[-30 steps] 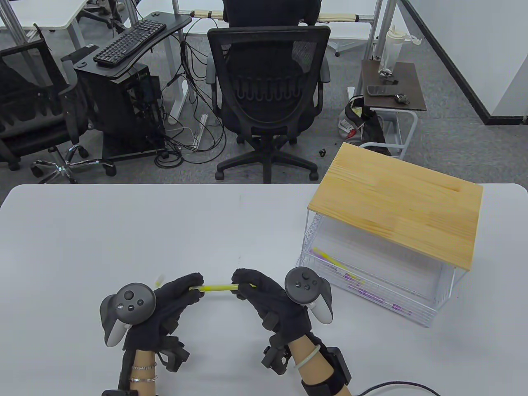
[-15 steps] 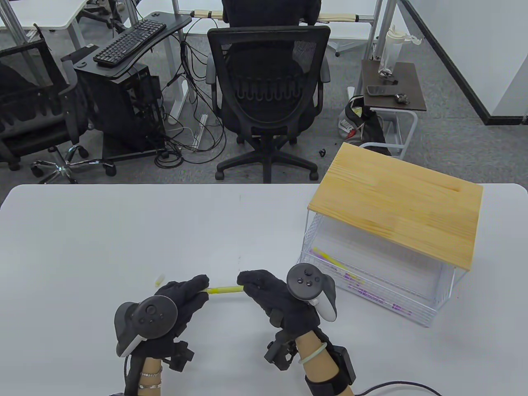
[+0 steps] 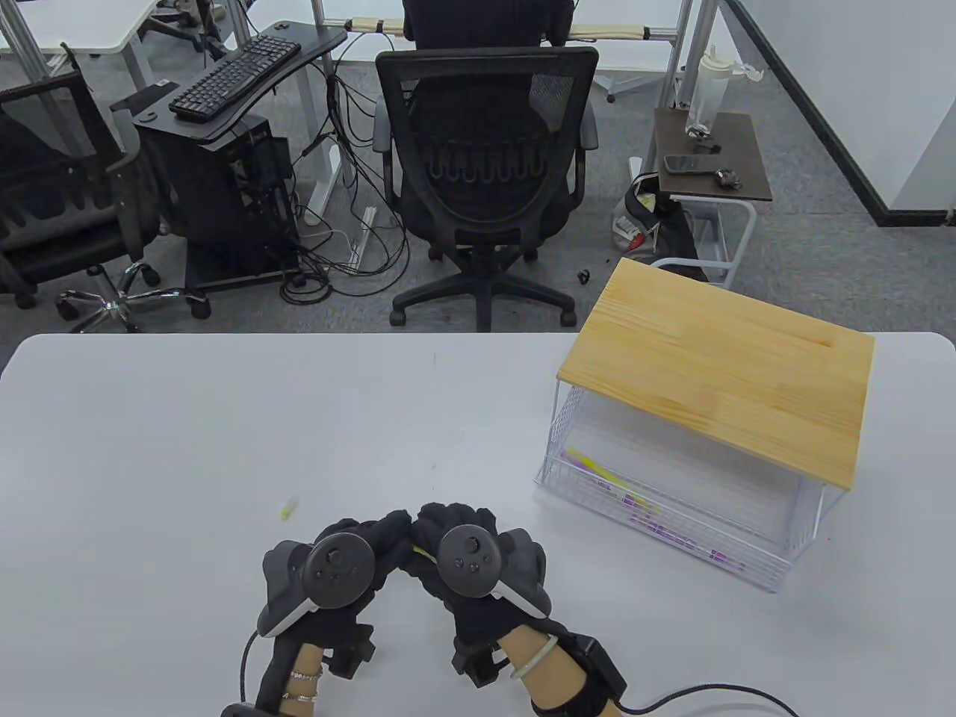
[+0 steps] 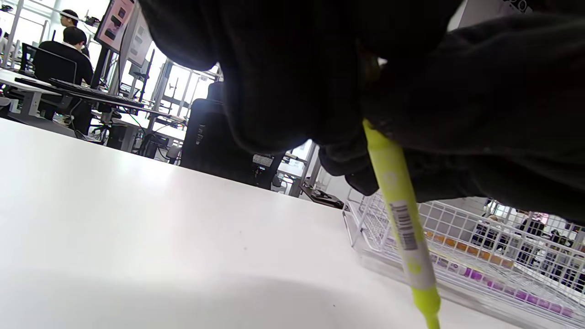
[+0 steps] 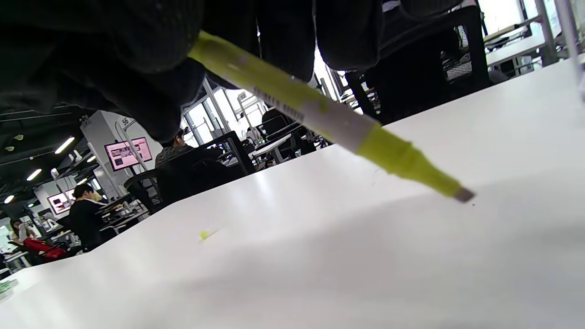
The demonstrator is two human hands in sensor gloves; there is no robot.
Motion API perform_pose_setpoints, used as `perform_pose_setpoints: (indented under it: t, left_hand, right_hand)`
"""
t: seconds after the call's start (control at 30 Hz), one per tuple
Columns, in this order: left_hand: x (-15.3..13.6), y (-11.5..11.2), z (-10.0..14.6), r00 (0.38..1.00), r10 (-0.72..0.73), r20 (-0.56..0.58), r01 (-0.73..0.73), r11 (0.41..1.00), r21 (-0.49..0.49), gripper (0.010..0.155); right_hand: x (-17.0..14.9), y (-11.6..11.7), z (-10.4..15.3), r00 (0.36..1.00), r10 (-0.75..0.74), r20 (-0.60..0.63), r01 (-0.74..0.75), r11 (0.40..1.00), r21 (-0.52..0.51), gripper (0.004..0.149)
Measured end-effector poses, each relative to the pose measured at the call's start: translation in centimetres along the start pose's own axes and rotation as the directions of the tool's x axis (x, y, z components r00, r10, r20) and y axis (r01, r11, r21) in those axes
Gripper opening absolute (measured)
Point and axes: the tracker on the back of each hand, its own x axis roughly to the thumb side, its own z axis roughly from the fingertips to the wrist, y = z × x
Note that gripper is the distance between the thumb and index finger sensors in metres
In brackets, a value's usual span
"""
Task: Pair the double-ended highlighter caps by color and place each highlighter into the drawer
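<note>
A yellow highlighter [image 3: 423,554] shows only as a sliver between my two gloved hands at the table's front. My left hand [image 3: 394,527] and right hand [image 3: 435,520] are pressed together, and both grip the pen. In the left wrist view the highlighter [image 4: 397,201] slants down from the fingers towards the table. In the right wrist view the highlighter [image 5: 320,114] has a bare chisel tip just above the table. A loose yellow cap [image 3: 288,508] [image 5: 204,234] lies to the left of my hands. The white wire drawer [image 3: 567,418] [image 4: 457,228] stands pulled out on the right and holds several capped highlighters.
A wooden top [image 3: 717,373] covers the drawer's frame at the right of the table. Beyond the far edge stand an office chair [image 3: 485,157], a desk with a keyboard [image 3: 235,75] and a small side table [image 3: 709,157].
Both hands have drawn back towards the front edge and closed together. The highlighter, held level between them before, is now nearly hidden. The cap has not moved.
</note>
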Motion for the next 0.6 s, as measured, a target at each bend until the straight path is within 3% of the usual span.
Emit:
perform_pose_setpoints:
  t: [0.2,0.43,0.5,0.6]
  left_hand:
    - [-1.1,0.7,0.4,0.999,0.029,-0.028,-0.028,0.999,0.034,0.060]
    - [-5.0,1.4,1.0,0.975,-0.080,-0.206,0.097,0.993,0.074,0.059]
    - [-6.6,1.3,1.2,0.960,-0.096,-0.264,0.114,0.992,0.052,0.059]
    - [-8.1,1.3,1.5,0.944,-0.097,-0.314,0.114,0.993,0.037,0.059]
  right_hand:
    - [-1.4,-1.1,-0.1,0.996,-0.081,-0.045,0.080,0.997,-0.021,0.045]
    - [-3.0,-2.6,-0.3,0.961,-0.274,-0.049,0.274,0.962,0.002,0.046]
    - [-3.5,-2.9,-0.3,0.943,-0.331,-0.049,0.332,0.943,0.017,0.051]
    - [-4.1,-3.2,-0.4,0.923,-0.382,-0.045,0.383,0.923,0.028,0.070]
